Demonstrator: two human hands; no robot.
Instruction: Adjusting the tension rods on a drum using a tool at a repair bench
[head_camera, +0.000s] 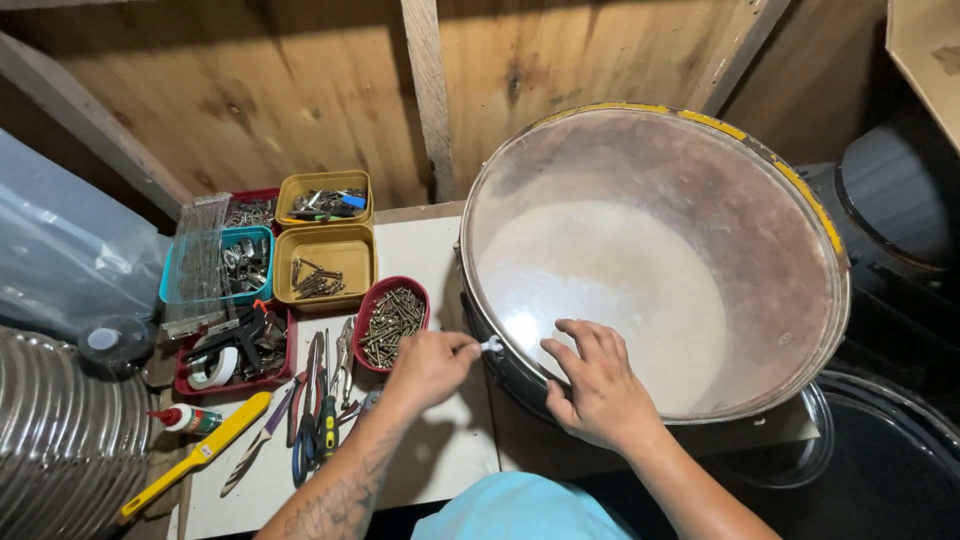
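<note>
Drum: large round drum (650, 270) with a pale worn skin and a metal hoop carrying flaking yellow paint, tilted on the tabletop (440, 450); its near rim sits between the 2 hands.
Left hand: left hand (428, 368) curled shut, pinching a small silver key (491, 344) against the drum's side at the near rim.
Right hand: right hand (600, 385) spread, fingers splayed, palm pressed flat on the skin just inside the rim.
Handling, drum: looks bulky and stiff at the hoop, probably moderate weight; the skin likely gives under pressure and could dent or tear, so I'd judge the hoop and shell the places to grip, not the skin. Hoop metal looks smooth, maybe slippery.
Handling, key: small, hard, light; easy to drop, a fingertip pinch suits it.
Containers: left of the left hand, a red oval tray of screws (393, 322); beyond it 2 yellow rectangular tubs (325, 235), a teal tub (222, 268) under a clear plastic piece, and a red tub (235, 350) with tape rolls.
Loose tools: pliers and screwdrivers (318, 410) just left of the left forearm; a yellow-handled tool (195, 458) further left.
Bottle: small glue bottle (185, 418) with a red tip, far left; label too small to make out.
Signs: none visible.
</note>
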